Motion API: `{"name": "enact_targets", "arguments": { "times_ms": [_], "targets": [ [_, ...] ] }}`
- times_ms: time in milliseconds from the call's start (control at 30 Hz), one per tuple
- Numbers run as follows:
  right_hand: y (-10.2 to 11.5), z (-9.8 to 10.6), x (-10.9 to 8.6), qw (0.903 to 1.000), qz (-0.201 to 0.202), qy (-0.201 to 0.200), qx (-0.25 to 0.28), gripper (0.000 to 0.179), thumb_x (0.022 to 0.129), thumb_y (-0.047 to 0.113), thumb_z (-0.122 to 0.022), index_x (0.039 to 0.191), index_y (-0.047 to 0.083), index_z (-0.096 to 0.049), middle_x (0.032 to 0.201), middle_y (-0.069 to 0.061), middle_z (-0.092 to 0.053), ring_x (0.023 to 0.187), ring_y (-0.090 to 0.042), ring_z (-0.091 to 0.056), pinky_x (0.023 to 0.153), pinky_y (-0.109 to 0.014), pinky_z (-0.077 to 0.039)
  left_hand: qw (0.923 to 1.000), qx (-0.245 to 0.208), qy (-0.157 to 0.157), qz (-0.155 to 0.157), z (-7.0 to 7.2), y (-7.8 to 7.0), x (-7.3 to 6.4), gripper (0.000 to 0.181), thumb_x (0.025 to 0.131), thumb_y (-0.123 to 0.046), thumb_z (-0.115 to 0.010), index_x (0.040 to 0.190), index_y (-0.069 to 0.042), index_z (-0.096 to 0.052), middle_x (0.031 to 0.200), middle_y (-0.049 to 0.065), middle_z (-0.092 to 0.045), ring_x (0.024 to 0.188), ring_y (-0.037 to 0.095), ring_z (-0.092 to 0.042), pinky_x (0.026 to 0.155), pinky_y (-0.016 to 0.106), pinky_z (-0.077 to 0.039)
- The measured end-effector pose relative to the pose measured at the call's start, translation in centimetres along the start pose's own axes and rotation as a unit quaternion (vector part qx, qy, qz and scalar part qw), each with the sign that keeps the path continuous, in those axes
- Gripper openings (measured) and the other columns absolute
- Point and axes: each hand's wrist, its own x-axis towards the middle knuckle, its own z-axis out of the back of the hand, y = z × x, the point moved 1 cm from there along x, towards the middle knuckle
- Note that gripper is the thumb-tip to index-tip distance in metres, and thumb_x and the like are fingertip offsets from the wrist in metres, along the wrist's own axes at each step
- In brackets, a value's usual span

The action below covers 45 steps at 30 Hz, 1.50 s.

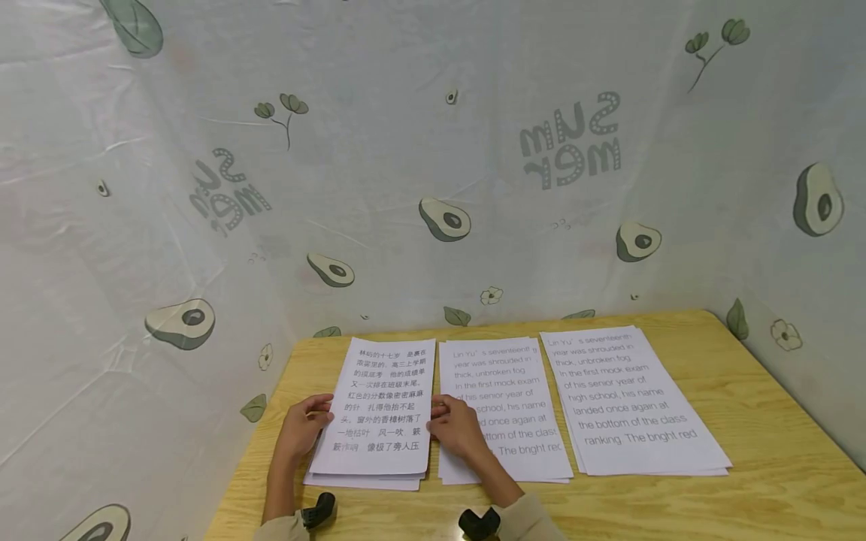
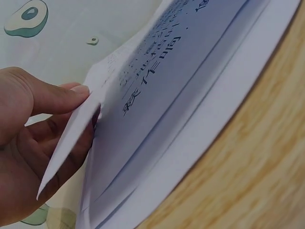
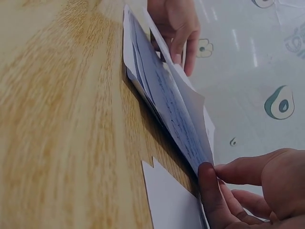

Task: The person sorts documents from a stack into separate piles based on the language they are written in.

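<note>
My left hand (image 1: 303, 427) pinches the left edge of a printed sheet (image 1: 382, 398) with Chinese text, the top one of the left paper stack. In the left wrist view the thumb (image 2: 76, 98) lies on the sheet's edge, with fingers behind it. This sheet stands lifted off another printed sheet (image 2: 157, 95) below it. At the opposite edge my right hand (image 1: 460, 427) pinches the same sheet between thumb and fingers, as the right wrist view shows. That hand also covers part of the middle stack of English-text sheets (image 1: 501, 368) in the head view.
Right of the middle stack lies another stack of English-text sheets (image 1: 629, 406), slightly fanned. All stacks lie on a light wooden table (image 1: 764, 421). A pale curtain (image 1: 379, 135) with avocado prints hangs behind and at the sides. Black wrist devices (image 1: 479, 524) sit by both sleeves.
</note>
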Motion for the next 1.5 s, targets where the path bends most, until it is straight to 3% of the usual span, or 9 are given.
{"name": "enact_targets", "arguments": {
  "times_ms": [400, 633, 867, 1133, 1500],
  "targets": [
    [-0.3, 0.0, -0.1, 0.9995, 0.023, -0.003, -0.02, 0.051, 0.087, -0.002, -0.075, 0.137, -0.011, -0.066, 0.11, -0.019, -0.076, 0.089, -0.021, -0.077, 0.069, -0.026, -0.064, 0.9999, 0.009, -0.01, 0.002, -0.1, 0.0, -0.4, 0.037, 0.1, 0.004, -0.065, 0.138, 0.002, -0.068, 0.121, 0.023, -0.069, 0.103, 0.029, -0.067, 0.077, 0.023, -0.053],
    [0.5, 0.5, -0.3, 0.9951, 0.065, -0.036, -0.066, 0.043, 0.089, 0.003, -0.077, 0.131, -0.007, -0.07, 0.108, -0.012, -0.077, 0.094, -0.023, -0.078, 0.081, -0.028, -0.062, 0.9997, -0.002, -0.017, 0.016, 0.4, -0.4, -0.7, 0.038, 0.104, -0.003, -0.065, 0.14, 0.005, -0.065, 0.121, 0.024, -0.068, 0.093, 0.026, -0.067, 0.069, 0.025, -0.056],
    [0.7, 1.5, -0.6, 0.9953, 0.049, -0.055, -0.062, 0.042, 0.088, 0.005, -0.076, 0.128, -0.004, -0.073, 0.107, -0.013, -0.079, 0.095, -0.024, -0.078, 0.083, -0.033, -0.063, 0.9995, -0.014, -0.026, 0.013, 0.1, -1.5, -0.8, 0.039, 0.105, -0.011, -0.068, 0.141, 0.004, -0.065, 0.119, 0.022, -0.068, 0.087, 0.023, -0.067, 0.065, 0.026, -0.057],
    [0.0, 3.6, -1.3, 0.9958, 0.027, -0.061, -0.063, 0.042, 0.093, 0.01, -0.079, 0.132, -0.003, -0.071, 0.108, -0.011, -0.077, 0.095, -0.023, -0.077, 0.08, -0.032, -0.062, 0.9998, -0.018, -0.003, -0.011, -3.1, -3.5, -1.3, 0.039, 0.103, -0.013, -0.07, 0.139, 0.001, -0.068, 0.116, 0.018, -0.071, 0.09, 0.023, -0.07, 0.069, 0.025, -0.06],
    [-1.4, 9.8, -2.5, 0.9902, -0.001, -0.09, -0.107, 0.041, 0.095, 0.009, -0.076, 0.135, -0.001, -0.071, 0.113, -0.011, -0.077, 0.099, -0.021, -0.076, 0.086, -0.033, -0.061, 0.9979, -0.039, 0.026, -0.045, -8.2, -6.3, -1.8, 0.036, 0.103, -0.014, -0.071, 0.136, 0.0, -0.07, 0.108, 0.012, -0.073, 0.084, 0.019, -0.07, 0.068, 0.028, -0.062]
  ]
}}
